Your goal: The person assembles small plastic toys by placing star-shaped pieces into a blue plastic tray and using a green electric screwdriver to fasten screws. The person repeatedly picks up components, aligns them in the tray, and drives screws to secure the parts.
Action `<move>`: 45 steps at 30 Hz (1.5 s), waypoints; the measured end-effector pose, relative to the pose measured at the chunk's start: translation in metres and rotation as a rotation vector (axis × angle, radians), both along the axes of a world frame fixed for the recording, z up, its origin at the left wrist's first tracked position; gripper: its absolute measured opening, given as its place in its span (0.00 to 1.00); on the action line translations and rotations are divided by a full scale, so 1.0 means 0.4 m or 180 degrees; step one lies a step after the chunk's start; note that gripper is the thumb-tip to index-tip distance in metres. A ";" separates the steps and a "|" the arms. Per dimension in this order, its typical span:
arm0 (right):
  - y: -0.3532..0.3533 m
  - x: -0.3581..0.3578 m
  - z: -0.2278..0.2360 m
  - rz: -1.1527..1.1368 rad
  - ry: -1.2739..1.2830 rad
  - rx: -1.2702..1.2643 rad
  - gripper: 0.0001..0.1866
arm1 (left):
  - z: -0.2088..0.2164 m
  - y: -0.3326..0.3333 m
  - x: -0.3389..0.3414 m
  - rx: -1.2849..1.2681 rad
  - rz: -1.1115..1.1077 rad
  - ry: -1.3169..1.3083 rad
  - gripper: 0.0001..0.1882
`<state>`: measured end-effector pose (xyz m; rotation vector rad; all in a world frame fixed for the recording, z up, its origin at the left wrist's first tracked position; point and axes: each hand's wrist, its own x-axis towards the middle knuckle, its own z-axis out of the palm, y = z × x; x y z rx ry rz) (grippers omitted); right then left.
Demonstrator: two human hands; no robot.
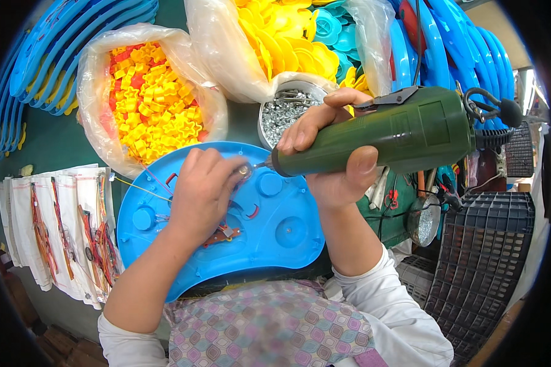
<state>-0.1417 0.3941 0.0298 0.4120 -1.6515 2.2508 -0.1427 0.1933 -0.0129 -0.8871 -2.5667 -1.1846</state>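
My right hand (332, 185) is wrapped round a dark green electric screwdriver (386, 137), held nearly level with its tip pointing left. A blue moulded plastic shell (269, 248) lies open side up in front of me. Over it, my left hand (203, 186) has its fingers closed beside the screwdriver's tip. A small shiny round piece (245, 170) shows at those fingertips; I cannot make out its kind. Thin wires and a small brown circuit board (221, 235) lie inside the shell, partly hidden by my left hand and forearm.
A metal bowl of screws (281, 119) stands beyond the shell. Plastic bags hold yellow and red star pieces (156, 107) and yellow and teal pieces (288, 46). Wire bundles on white cloth (67, 226) lie left. Blue shells (82, 52) are stacked behind; a black crate (483, 257) stands right.
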 end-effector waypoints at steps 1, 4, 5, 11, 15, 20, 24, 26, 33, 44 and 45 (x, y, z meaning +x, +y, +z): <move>-0.006 -0.001 0.003 0.0023 0.0017 0.0007 0.41 | -0.004 -0.002 0.000 0.0088 -0.0012 -0.0080 0.10; -0.007 -0.014 0.030 0.0266 0.0027 0.0369 0.41 | -0.012 -0.016 -0.005 0.0235 -0.0021 -0.0254 0.10; -0.010 -0.016 0.032 0.0402 -0.0005 0.0388 0.42 | -0.007 -0.014 -0.003 0.0243 -0.0016 -0.0286 0.10; -0.021 -0.063 0.048 0.1138 -0.0050 0.0529 0.47 | -0.007 -0.018 -0.007 0.0476 0.0043 -0.0455 0.09; -0.005 -0.057 0.027 0.0762 0.0095 0.0391 0.51 | 0.005 -0.025 -0.003 0.0371 0.0019 -0.0479 0.08; -0.028 -0.020 0.018 0.0647 0.0299 -0.0500 0.53 | 0.022 -0.015 0.005 0.0277 -0.0001 -0.0327 0.08; -0.042 -0.011 0.021 0.0569 0.0268 -0.0385 0.54 | 0.023 -0.025 0.008 0.0278 -0.0036 -0.0276 0.08; -0.046 -0.007 0.027 0.0522 0.0233 -0.0306 0.54 | 0.020 -0.030 0.007 0.0220 -0.0048 -0.0232 0.09; -0.057 0.006 0.028 0.0412 0.0176 -0.0068 0.54 | 0.030 -0.041 0.002 0.0181 -0.0104 -0.0013 0.10; -0.050 -0.007 0.012 0.0593 0.0866 -0.0462 0.54 | 0.026 -0.046 -0.002 0.0132 -0.0171 0.0022 0.10; -0.052 -0.009 0.010 0.0594 0.0886 -0.0435 0.54 | 0.028 -0.046 -0.003 0.0156 -0.0187 0.0041 0.10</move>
